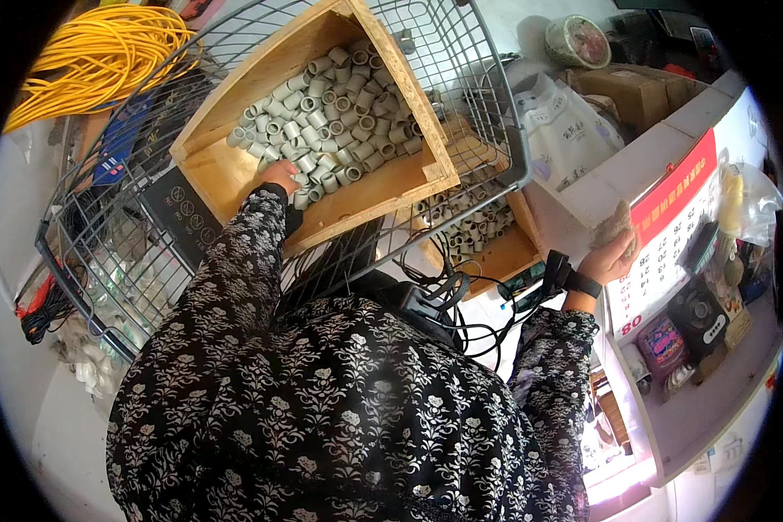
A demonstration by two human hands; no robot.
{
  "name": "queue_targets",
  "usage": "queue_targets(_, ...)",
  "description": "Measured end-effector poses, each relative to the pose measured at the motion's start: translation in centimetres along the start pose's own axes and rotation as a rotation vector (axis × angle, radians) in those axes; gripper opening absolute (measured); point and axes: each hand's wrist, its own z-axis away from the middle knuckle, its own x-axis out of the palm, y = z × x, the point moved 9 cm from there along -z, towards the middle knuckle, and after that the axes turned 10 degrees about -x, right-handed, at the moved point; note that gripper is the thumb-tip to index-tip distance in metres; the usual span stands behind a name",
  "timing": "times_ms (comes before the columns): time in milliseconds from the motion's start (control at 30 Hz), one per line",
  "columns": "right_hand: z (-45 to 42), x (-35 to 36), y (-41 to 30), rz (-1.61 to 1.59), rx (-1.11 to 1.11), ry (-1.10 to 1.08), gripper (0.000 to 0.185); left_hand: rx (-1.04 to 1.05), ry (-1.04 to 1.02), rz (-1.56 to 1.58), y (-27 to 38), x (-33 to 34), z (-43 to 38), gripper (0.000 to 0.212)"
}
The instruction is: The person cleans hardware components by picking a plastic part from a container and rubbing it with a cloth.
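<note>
My left hand (280, 176) reaches into a wooden box (222, 169) and touches grey plastic pipe couplings (326, 124) heaped inside. Its fingertips are partly hidden among them, so whether it grips one is unclear. The box rests tilted in a wire shopping cart (444, 39). At the edge of a white counter, my right hand (607, 258) is closed around a brown piece of cloth or sponge (614, 231). A black strap circles that wrist.
Below the cart's right side sits a second wooden box (528, 231) with similar couplings. Yellow cable (111, 52) is coiled at upper left. Black cables (457, 313) hang before my body. A wall calendar (665, 241) hangs on the counter. A cardboard carton (626, 98) stands behind.
</note>
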Motion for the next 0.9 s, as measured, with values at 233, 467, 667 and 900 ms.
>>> queue_targets(233, 0.1, 0.8, 2.3, -0.184, 0.071, 0.041, 0.029, -0.173, -0.056, 0.128, 0.4, -1.1, 1.6, 0.030)
queue_targets(467, -1.2, 2.9, 5.2, -0.323, -0.036, 0.130, 0.031, 0.095, 0.191, 0.429, 4.0, -4.2, 1.5, 0.025)
queue_targets(667, -3.7, 7.1, 8.3, -0.924, 0.263, -0.042, 0.043, 0.312, 0.232, 0.630, 9.4, -11.6, 2.6, 0.021)
queue_targets(900, -2.1, 2.9, 6.1, -0.968, 0.322, -0.081, 0.048, 0.146, 0.002, 0.691, 11.0, -14.2, 4.1, 0.024)
